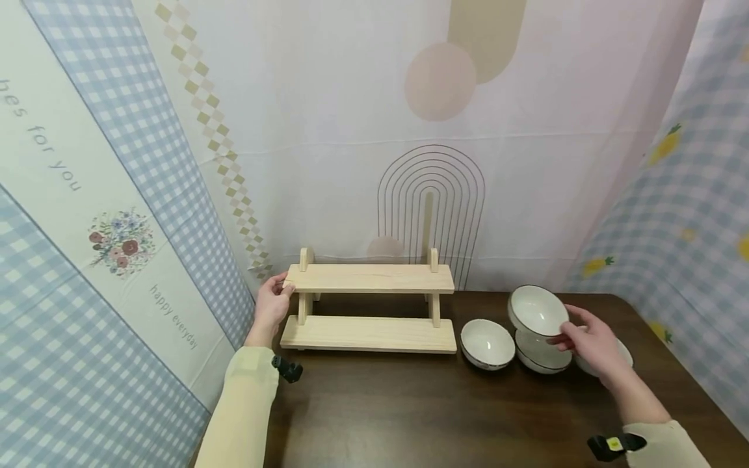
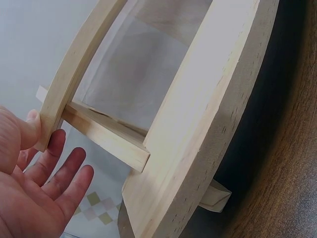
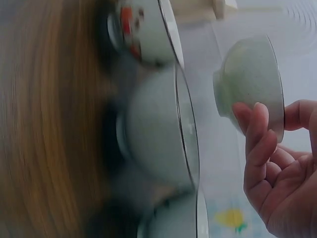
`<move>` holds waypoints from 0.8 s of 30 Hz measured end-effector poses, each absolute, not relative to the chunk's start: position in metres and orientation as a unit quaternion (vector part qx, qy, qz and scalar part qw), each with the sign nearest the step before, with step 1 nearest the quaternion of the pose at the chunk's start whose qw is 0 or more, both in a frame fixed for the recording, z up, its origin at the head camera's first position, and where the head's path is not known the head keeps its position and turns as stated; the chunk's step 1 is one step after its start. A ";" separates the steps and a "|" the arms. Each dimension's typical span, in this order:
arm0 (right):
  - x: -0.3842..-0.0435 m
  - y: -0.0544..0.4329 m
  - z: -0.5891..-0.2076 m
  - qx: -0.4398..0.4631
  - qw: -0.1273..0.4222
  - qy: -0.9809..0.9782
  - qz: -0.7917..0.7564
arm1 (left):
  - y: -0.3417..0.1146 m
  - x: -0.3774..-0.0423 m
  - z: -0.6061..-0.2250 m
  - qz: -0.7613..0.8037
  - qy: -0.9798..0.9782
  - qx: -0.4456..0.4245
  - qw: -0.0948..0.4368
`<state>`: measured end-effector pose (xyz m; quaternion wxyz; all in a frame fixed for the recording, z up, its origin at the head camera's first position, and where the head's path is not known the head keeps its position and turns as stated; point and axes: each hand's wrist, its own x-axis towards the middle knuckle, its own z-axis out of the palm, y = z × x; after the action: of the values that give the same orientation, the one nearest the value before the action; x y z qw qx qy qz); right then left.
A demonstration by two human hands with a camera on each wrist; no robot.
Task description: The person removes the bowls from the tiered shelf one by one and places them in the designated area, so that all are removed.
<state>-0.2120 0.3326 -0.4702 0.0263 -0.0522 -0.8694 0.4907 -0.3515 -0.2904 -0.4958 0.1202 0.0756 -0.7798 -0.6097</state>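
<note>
A pale wooden two-tier shelf (image 1: 368, 278) stands at the back of the dark table. My left hand (image 1: 272, 304) pinches the left end of its upper board, thumb on top and a finger beneath, as the left wrist view (image 2: 49, 173) shows. On the right, my right hand (image 1: 593, 341) holds a white bowl (image 1: 537, 311) by its near right side, raised above the other bowls. In the right wrist view the thumb is at the dark rim and fingers support the held bowl (image 3: 252, 79) from outside. Beneath it sits another white bowl (image 1: 544, 356).
A white bowl (image 1: 487, 344) stands beside the shelf's right end; the right wrist view shows red decoration on a bowl (image 3: 143, 29). Another bowl (image 1: 621, 356) is partly hidden behind my right hand. A patterned cloth (image 1: 328, 130) hangs behind the table, with checked cloth at both sides.
</note>
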 end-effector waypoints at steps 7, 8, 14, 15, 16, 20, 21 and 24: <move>-0.201 0.397 -0.477 -0.073 0.046 -0.876 0.475 | -0.289 -0.353 -0.498 -0.611 -0.779 0.073 0.124; -0.199 0.406 -0.477 -0.074 0.045 -0.876 0.474 | -0.289 -0.353 -0.498 -0.610 -0.779 0.074 0.125; -0.191 0.448 -0.478 -0.090 0.057 -0.883 0.458 | -0.291 -0.351 -0.497 -0.604 -0.784 0.075 0.124; -0.190 0.453 -0.477 -0.097 0.064 -0.884 0.452 | -0.291 -0.351 -0.497 -0.604 -0.784 0.075 0.124; -0.190 0.457 -0.477 -0.103 0.071 -0.886 0.446 | -0.291 -0.351 -0.497 -0.603 -0.785 0.076 0.122; -0.190 0.474 -0.478 -0.113 0.098 -0.896 0.419 | -0.293 -0.349 -0.495 -0.605 -0.784 0.079 0.118; -0.190 0.477 -0.478 -0.113 0.105 -0.897 0.415 | -0.294 -0.349 -0.494 -0.605 -0.783 0.079 0.118; -0.190 0.488 -0.480 -0.119 0.111 -0.900 0.405 | -0.294 -0.349 -0.494 -0.605 -0.783 0.080 0.117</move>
<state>-0.1896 0.4878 -0.4804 0.1110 -0.1195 -0.8999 0.4045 -0.3489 -0.2945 -0.4937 0.1172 0.0795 -0.7834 -0.6051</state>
